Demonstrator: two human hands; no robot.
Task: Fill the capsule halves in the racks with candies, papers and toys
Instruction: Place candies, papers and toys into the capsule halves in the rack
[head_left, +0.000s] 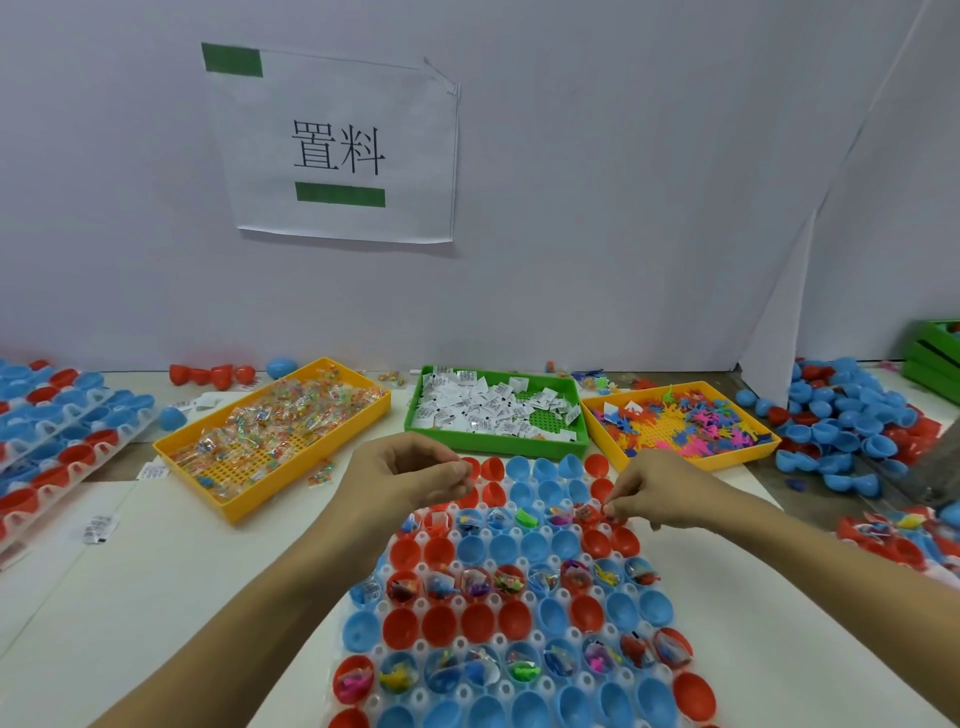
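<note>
Both hands hover over the rack (524, 613) of red and blue capsule halves on the counter (171, 561). The left hand (410, 475) has a narrow, curled grip; what it pinches is too small to tell. The right hand (654, 493) has its fingertips pinched at a red half (597, 543). Beyond the grips sit trays of candies (270, 431), papers (493, 408) and toys (680, 423).

One head view, looking forward and down

It sits close above the capsule rack (511, 597) at lower centre; the wall fills the upper half of the frame.
</note>
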